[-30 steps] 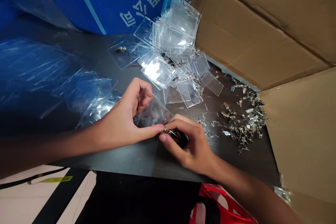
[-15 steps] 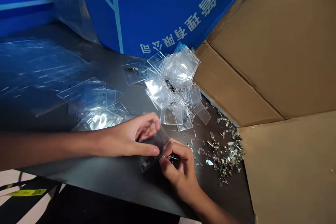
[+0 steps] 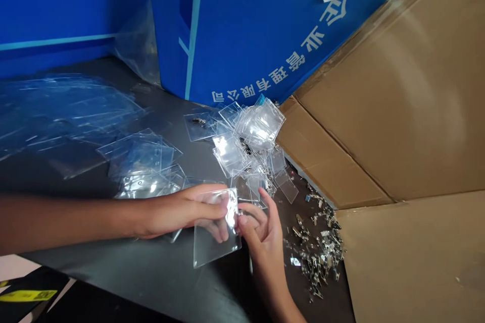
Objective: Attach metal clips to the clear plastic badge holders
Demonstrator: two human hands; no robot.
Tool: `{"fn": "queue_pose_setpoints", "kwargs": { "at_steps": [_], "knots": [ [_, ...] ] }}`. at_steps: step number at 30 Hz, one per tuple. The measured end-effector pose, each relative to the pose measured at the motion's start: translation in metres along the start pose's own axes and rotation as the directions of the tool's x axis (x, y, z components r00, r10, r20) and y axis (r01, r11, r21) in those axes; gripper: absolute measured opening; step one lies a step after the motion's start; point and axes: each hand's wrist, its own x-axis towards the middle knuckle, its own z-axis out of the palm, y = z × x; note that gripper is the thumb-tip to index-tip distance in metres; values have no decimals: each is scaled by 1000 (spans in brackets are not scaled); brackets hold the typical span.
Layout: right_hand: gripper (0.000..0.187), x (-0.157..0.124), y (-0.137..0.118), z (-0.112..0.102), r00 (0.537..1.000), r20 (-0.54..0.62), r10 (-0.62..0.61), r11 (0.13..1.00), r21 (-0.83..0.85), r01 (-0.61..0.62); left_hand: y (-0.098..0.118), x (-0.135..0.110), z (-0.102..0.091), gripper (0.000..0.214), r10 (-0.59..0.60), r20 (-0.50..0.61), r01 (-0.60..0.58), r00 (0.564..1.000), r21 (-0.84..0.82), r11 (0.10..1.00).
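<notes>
In my left hand [image 3: 182,214] is a clear plastic badge holder [image 3: 214,250], pinched near its top edge; some fingers show through the sheet. My right hand [image 3: 261,242] is at the holder's right edge, thumb and index finger pinched together on a small metal badge clip that is mostly hidden by the fingertips. Its other fingers are raised. Beyond the hands lies a heap of clear holders [image 3: 261,123], several with metal clips on them. A pile of loose metal clips [image 3: 322,257] lies to the right of my right hand.
More clear holders [image 3: 142,159] lie behind my left forearm, and a spread of plastic sleeves [image 3: 68,106] covers the far left of the dark table [image 3: 151,277]. A blue printed panel [image 3: 242,25] stands at the back. Cardboard [image 3: 379,126] walls off the right side.
The badge holder has turned to face the camera, and my left fingers now close on it. My right hand stays at its edge with the fingers raised. The view has tilted up.
</notes>
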Motion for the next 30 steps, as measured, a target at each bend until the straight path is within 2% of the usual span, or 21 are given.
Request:
{"fn": "queue_pose_setpoints", "kwargs": {
  "at_steps": [2, 5, 7, 10, 13, 16, 19, 21, 22, 26, 30],
  "knots": [
    [71, -4, -1, -1, 996, -88, -34, 996, -81, 27, 1, -2, 5, 36, 49, -41, -49, 998, -12, 999],
    [50, -9, -8, -2, 997, -64, -40, 984, -176, 28, 7, -7, 10, 38, 66, -22, -65, 998, 49, 997],
    [47, -8, -14, -1, 1000, 13, 2, 982, -187, 0, 10, -10, 12, 44, 65, 2, -64, 998, 185, 981],
    [47, -4, -22, 2, 993, 82, 80, 992, -104, -71, 11, -16, 15, 52, 117, 39, -122, 992, 388, 914],
    [43, -1, -29, 3, 990, 61, 130, 991, 22, -132, 12, -22, 21, 53, 149, 54, -157, 987, 468, 870],
    [44, 10, -40, -5, 993, 10, 121, 992, 18, -121, 14, -27, 25, 59, 109, -6, -91, 994, 506, 858],
    [49, 41, -60, -28, 998, -29, 61, 978, -197, -66, 15, -28, 23, 62, 101, -3, -84, 995, 538, 839],
    [57, 74, -77, -48, 1000, -18, 26, 908, -418, -31, 12, -24, 17, 57, 114, 28, -109, 993, 573, 812],
    [58, 92, -86, -58, 1000, -14, 27, 881, -472, -30, 10, -22, 13, 54, 115, 41, -117, 992, 593, 796],
    [38, 161, -115, -87, 999, -16, 36, 759, -650, -37, 8, -17, 5, 44, 99, 74, -124, 992, 663, 739],
    [16, 208, -125, -92, 998, -10, 58, 598, -800, -43, 16, -20, 7, 43, 51, 77, -90, 996, 683, 725]
  ]
}}
